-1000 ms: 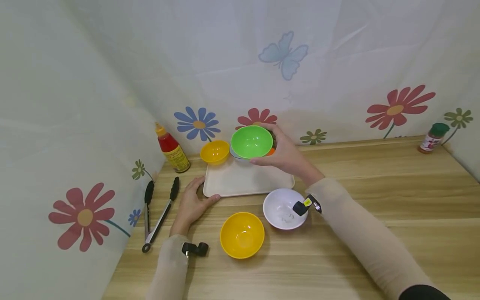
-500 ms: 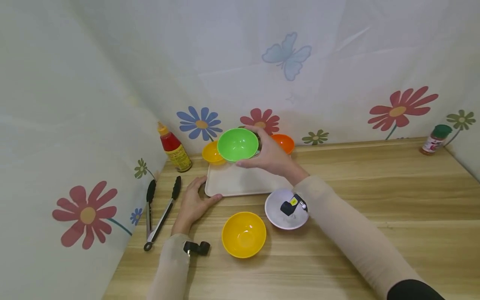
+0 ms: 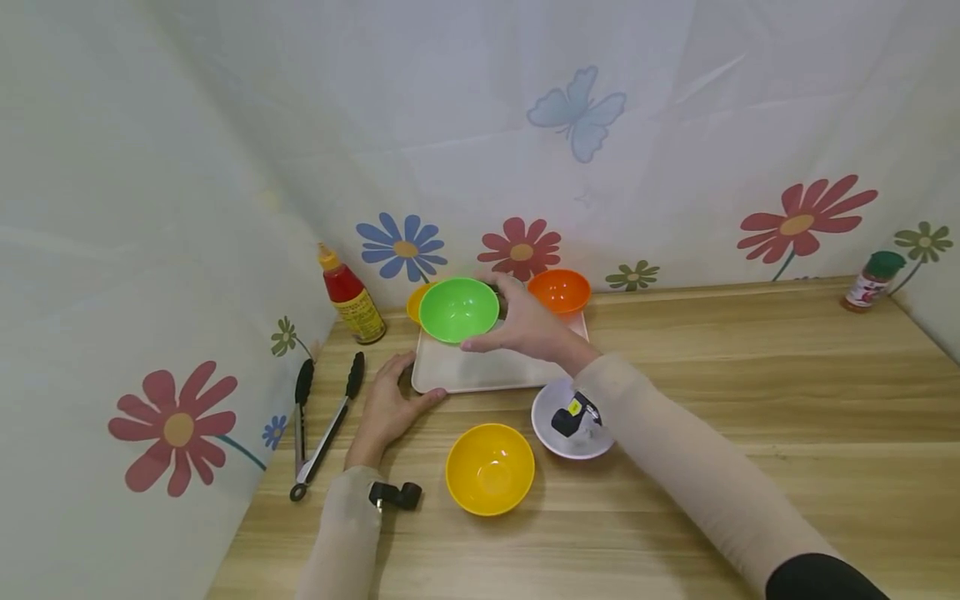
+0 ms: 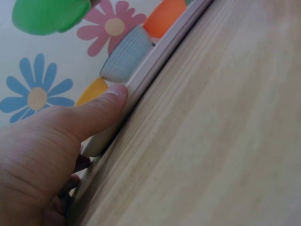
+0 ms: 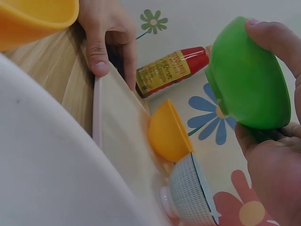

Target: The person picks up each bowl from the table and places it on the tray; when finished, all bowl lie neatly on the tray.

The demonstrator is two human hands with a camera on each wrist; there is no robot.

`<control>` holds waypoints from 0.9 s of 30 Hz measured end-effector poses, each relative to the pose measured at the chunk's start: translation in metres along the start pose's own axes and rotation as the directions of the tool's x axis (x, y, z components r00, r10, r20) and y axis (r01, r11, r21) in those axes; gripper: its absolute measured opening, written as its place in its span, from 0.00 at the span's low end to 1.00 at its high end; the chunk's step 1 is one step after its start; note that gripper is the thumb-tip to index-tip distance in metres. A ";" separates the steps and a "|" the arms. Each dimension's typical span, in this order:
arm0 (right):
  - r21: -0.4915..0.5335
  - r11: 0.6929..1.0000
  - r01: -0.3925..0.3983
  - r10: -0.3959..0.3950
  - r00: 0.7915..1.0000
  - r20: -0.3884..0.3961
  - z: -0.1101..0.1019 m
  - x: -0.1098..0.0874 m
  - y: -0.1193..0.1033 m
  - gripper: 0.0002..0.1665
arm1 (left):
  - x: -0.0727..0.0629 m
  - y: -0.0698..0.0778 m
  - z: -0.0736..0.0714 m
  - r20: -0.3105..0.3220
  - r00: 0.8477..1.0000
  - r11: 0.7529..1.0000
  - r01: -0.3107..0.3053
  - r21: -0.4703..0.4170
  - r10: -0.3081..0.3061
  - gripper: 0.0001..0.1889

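Note:
My right hand (image 3: 528, 325) grips a green bowl (image 3: 459, 311) between thumb and fingers, raised above the white tray (image 3: 480, 372). The right wrist view shows air between this bowl's foot and the tray. At the tray's front left corner, my left hand (image 3: 392, 408) holds the edge, thumb along the front and fingers around the side. On the tray's back part stand a yellow bowl (image 5: 169, 132), a bluish patterned bowl (image 5: 190, 193) and an orange bowl (image 3: 561, 292). The green bowl and right hand hide much of the first two in the head view.
In front of the tray stand another yellow bowl (image 3: 490, 469) and a white bowl (image 3: 550, 408), partly under my right forearm. Black-tipped tongs (image 3: 326, 442) lie at left, below a red sauce bottle (image 3: 354, 300). A green-capped jar (image 3: 870, 283) is at far right.
My right hand has carried the green bowl leftward, then lower, to in front of the back yellow bowl. The orange bowl has come into view. My left hand stays at the tray corner.

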State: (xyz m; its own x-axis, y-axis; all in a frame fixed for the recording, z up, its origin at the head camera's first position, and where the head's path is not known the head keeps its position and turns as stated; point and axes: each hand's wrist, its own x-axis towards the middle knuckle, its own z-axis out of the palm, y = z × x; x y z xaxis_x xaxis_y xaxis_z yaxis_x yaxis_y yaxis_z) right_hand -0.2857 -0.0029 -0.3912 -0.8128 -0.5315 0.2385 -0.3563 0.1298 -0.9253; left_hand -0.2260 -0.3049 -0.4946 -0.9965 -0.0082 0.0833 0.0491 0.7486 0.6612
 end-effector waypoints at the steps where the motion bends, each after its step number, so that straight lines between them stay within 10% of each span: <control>1: -0.004 1.000 -0.001 0.001 1.000 0.004 0.002 0.001 0.001 0.64 | 0.000 0.000 0.000 0.000 1.000 1.000 0.000 -0.001 0.000 0.51; 27: -0.220 0.971 -0.097 0.117 0.990 0.079 0.024 0.010 0.026 0.67 | -0.001 0.000 -0.001 -0.003 0.999 0.998 -0.042 -0.039 0.042 0.51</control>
State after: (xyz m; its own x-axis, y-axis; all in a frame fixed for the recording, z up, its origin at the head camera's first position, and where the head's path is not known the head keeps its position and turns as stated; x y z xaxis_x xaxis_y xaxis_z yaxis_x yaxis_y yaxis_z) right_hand -0.2918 -0.0249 -0.4201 -0.8102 -0.5767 0.1044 -0.3678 0.3616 -0.8567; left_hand -0.2251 -0.3057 -0.4937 -0.9934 0.0213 0.1130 0.0935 0.7218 0.6858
